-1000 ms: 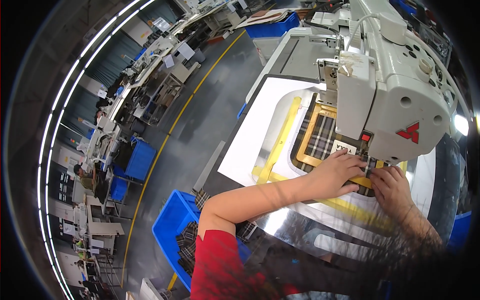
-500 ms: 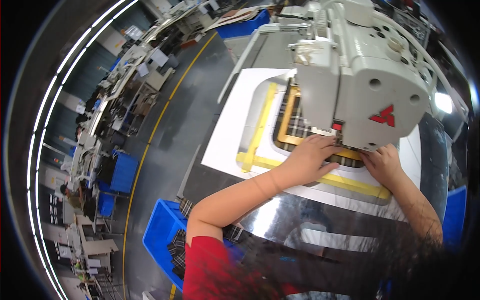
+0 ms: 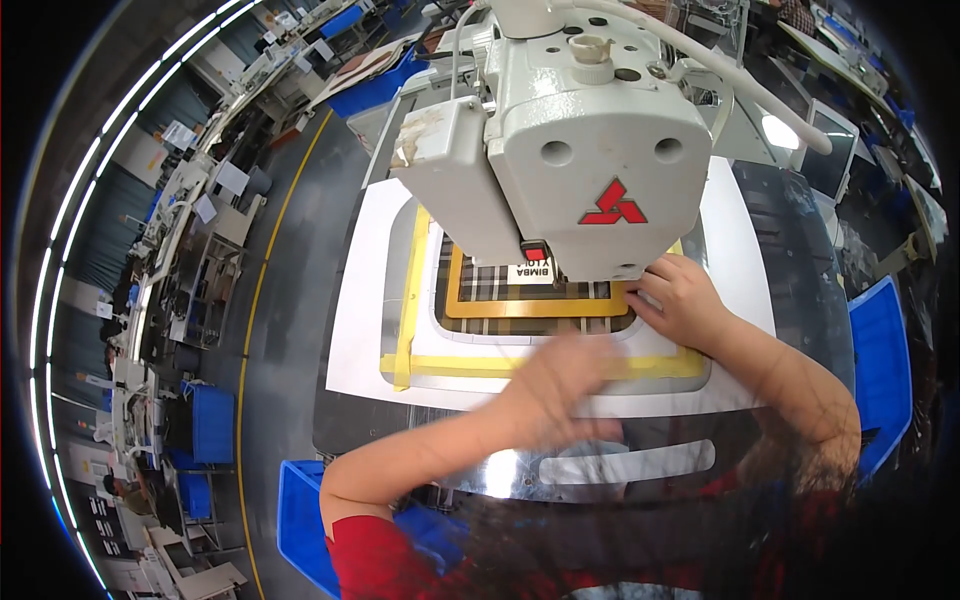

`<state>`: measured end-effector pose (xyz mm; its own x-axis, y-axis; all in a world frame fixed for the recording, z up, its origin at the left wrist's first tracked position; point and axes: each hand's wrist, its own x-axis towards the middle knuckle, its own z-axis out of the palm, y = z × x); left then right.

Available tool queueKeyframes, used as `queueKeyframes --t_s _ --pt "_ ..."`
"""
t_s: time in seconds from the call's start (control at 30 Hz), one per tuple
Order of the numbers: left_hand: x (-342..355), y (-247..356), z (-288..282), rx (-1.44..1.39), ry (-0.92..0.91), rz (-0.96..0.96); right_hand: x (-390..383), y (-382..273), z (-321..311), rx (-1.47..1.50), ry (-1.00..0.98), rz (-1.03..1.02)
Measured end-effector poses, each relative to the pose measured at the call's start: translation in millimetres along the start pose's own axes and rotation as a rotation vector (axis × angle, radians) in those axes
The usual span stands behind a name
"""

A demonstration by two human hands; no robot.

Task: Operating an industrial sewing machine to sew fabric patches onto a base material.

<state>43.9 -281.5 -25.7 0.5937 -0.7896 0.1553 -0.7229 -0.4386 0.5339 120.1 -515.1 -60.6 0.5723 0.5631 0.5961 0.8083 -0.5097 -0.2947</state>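
Plaid fabric [image 3: 482, 327], dark with pale lines, lies flat at the centre of the bench [image 3: 815, 300], below the front of a white sewing machine [image 3: 600, 140]. Reading from the left, a blue bin [image 3: 300, 520] stands on the near side, beside the bench. Next comes a white sheet [image 3: 358, 330] with yellow tape [image 3: 450, 366] along its cut-out, which surrounds the fabric. A yellow frame [image 3: 540, 308] lies on the fabric, and a small white label [image 3: 530, 272] shows inside it, just by the machine's head.

The person's left hand [image 3: 565, 385] is over the near strip of tape, blurred; its grip appears released, thumb spread from the fingers, with nothing seen in it. To its right, the right hand [image 3: 685, 305] has bent fingers at the frame's near right corner; whether that grip pinches or merely rests there, I cannot tell. A second blue bin [image 3: 880, 375] stands at far right.

As a judgement, uneven pressure at that one corner could skew the frame, leaving the label crooked or the cloth puckered. Fingertips so close beneath the head could be hurt if the machine ran.
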Motion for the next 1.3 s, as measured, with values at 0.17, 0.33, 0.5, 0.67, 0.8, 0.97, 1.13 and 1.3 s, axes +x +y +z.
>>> queueKeyframes --t_s 0.17,0.33,0.5,0.67,0.8,0.97,1.13,1.3 --pt "-35.9 28.8 71.2 0.056 -0.113 0.253 5.8 -12.4 -5.8 -0.073 -0.023 0.172" --pt "-53.4 7.7 41.9 0.194 -0.092 0.289 9.8 -27.2 -27.1 0.052 -0.227 0.408" --pt "-38.8 6.1 38.4 0.165 -0.001 0.332 32.3 -40.9 -23.6 -0.228 -0.529 0.398" --pt "-23.1 -8.6 0.6 0.045 0.15 0.303 8.3 -33.0 -20.8 -0.476 -0.512 0.248" --pt "-23.9 -17.3 -8.1 0.043 0.26 0.251 -19.4 -12.1 -28.1 -0.449 -0.317 0.065" --pt "-33.7 -30.4 -0.6 0.041 0.224 0.252 -41.8 -3.0 -44.6 -0.416 -0.206 0.083" --pt "-50.8 -47.7 -2.1 0.022 0.259 0.235 -52.3 -6.2 -55.3 -0.323 -0.192 0.29" --pt "-51.9 -53.0 6.0 0.036 0.306 0.266 -61.7 2.1 -46.5 -0.29 -0.08 0.242"
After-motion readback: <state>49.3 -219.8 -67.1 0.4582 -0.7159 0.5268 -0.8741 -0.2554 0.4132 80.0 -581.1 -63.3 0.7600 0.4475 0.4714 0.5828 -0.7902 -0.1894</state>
